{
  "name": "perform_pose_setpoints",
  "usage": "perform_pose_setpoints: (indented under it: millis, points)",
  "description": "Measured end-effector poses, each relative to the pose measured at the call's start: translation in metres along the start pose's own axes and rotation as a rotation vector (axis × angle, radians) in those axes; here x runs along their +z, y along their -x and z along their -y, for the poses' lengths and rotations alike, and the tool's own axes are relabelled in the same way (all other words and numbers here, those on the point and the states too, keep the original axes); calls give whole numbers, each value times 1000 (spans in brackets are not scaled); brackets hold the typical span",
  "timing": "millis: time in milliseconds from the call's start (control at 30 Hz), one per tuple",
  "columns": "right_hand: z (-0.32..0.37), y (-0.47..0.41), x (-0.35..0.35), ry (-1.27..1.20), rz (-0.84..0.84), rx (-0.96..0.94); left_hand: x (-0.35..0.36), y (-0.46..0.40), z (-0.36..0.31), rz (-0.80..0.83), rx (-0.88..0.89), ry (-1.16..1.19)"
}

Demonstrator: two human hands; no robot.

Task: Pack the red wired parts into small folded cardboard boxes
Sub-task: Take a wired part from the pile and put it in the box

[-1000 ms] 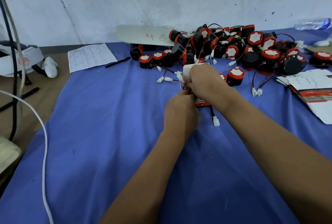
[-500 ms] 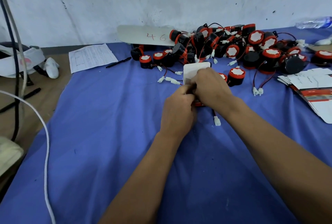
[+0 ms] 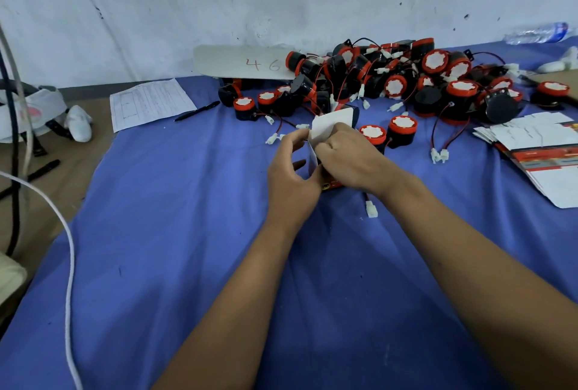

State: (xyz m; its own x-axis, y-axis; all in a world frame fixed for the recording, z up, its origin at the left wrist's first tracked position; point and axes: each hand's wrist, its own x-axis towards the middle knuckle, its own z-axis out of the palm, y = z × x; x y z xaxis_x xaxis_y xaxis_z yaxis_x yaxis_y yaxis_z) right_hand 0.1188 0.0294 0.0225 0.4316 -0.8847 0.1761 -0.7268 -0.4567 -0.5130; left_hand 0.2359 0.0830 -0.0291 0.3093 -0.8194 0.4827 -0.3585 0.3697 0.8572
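Matt blue cloth (image 3: 156,233), smooth white cardboard box (image 3: 331,124), glossy plastic parts (image 3: 403,130).

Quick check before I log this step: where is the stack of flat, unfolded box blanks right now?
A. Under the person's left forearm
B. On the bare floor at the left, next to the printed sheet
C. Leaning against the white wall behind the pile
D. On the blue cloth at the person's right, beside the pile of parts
D: the stack of flat box blanks lies on the blue cloth at the right edge, just in front of the pile of red parts.
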Motion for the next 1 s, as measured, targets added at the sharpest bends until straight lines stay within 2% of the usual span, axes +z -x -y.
perform_pose_setpoints:
  millis: [67,100,200,400,567,667,833,1000]
  points:
    - [1,0,1,-190,-83,58,1,0,-1,-15,36,-12]
    - [2,-1,3,-211,-121,82,2,0,-2,-21,47,-15]
    - [6,-5,8,-172,-183,130,3,0,-3,-23,30,16]
    - [6,-16,14,-153,-273,221,5,3,-8,-42,-115,195]
    - [9,-18,15,-147,-301,258,10,2,-5,-123,-231,278]
    - [11,-18,15,-147,-305,273,11,5,-6,-153,-195,245]
    - [14,-18,8,-234,-200,294,12,4,-5,-82,-131,100]
    - [3,-15,0,-308,-208,285,15,7,-6,-118,-78,41]
